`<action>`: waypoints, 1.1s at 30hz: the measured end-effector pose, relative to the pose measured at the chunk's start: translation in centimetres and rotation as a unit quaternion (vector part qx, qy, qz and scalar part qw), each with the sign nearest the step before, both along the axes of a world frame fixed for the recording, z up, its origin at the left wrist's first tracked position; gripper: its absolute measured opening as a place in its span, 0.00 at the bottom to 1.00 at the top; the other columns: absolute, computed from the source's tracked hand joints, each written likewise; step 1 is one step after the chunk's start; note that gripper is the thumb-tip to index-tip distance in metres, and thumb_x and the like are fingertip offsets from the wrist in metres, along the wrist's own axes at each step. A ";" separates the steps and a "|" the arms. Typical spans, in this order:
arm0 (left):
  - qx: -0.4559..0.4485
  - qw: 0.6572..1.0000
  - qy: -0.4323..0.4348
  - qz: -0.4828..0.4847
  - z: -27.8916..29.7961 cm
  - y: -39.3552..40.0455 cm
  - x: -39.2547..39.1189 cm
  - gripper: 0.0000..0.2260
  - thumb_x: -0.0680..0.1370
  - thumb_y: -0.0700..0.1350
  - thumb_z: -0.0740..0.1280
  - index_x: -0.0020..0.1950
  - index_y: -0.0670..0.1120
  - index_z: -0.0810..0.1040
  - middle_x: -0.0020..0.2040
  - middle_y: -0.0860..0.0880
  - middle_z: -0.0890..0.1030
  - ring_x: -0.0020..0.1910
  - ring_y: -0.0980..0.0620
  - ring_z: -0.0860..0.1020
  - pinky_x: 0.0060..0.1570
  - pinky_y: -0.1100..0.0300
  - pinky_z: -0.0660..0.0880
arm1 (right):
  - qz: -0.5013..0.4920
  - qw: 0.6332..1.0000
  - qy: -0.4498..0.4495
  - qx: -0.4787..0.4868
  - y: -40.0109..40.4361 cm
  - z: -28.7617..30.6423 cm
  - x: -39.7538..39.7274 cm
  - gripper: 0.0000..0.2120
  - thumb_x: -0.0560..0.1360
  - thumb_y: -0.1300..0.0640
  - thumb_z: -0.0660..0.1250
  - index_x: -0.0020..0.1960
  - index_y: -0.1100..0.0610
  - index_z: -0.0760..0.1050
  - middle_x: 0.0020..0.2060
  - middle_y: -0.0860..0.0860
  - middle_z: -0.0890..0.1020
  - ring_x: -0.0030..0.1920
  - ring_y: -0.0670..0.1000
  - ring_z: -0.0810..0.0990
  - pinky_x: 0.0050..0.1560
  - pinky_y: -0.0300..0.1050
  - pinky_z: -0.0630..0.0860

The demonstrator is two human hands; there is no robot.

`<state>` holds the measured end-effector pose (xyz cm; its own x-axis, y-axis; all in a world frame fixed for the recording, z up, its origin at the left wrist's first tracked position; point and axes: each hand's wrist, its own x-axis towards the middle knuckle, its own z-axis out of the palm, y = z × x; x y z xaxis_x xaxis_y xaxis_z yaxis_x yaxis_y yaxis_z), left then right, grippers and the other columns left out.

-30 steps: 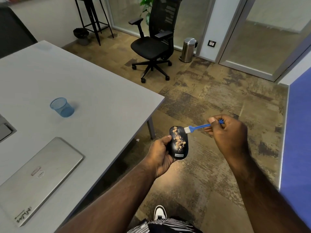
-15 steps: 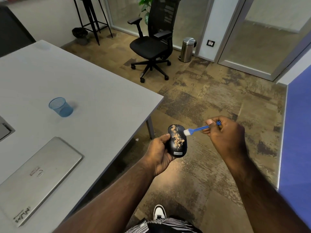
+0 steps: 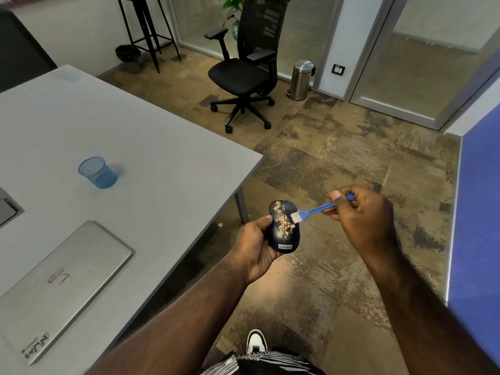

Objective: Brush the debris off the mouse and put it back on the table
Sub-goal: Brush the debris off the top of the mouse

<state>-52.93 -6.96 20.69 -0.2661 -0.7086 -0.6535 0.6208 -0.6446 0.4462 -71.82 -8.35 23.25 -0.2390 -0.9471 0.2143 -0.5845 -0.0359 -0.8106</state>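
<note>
A black Lenovo mouse (image 3: 284, 234) with tan crumbs scattered down its top is held over the floor, just off the table's corner. My left hand (image 3: 255, 246) grips it from the left side and below. My right hand (image 3: 361, 220) pinches the handle of a small blue brush (image 3: 311, 212). The brush's white bristles rest on the mouse's upper right side, beside the crumbs. The grey table (image 3: 151, 169) lies to the left of both hands.
On the table sit a blue mesh cup (image 3: 98, 173) and a closed silver laptop (image 3: 58, 288). A black office chair (image 3: 249, 69) and a steel bin (image 3: 301, 79) stand farther back. A blue partition (image 3: 479, 217) runs along the right. My shoe (image 3: 255, 345) shows below.
The brush has moved down along the mouse's right side, from near its top to about its middle. Some fine debris now shows on the floor below the mouse.
</note>
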 end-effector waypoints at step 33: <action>0.012 1.000 0.025 0.000 -0.1 -0.6 -0.2 0.18 0.83 0.44 0.52 0.68 0.36 0.71 0.66 0.34 0.75 0.67 0.35 0.73 0.61 0.42 0.72 | -0.038 0.999 -0.010 -0.013 1.6 -0.9 -0.3 0.03 0.78 0.57 0.69 0.49 0.53 0.82 0.34 0.42 0.83 0.34 0.47 0.86 0.37 0.54 0.84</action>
<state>-53.16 -7.55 20.60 -0.2991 -0.6925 -0.6565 0.6419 -0.6551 0.3986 -72.10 -6.73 22.39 -0.3135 -0.9205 0.2333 -0.5706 -0.0138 -0.8211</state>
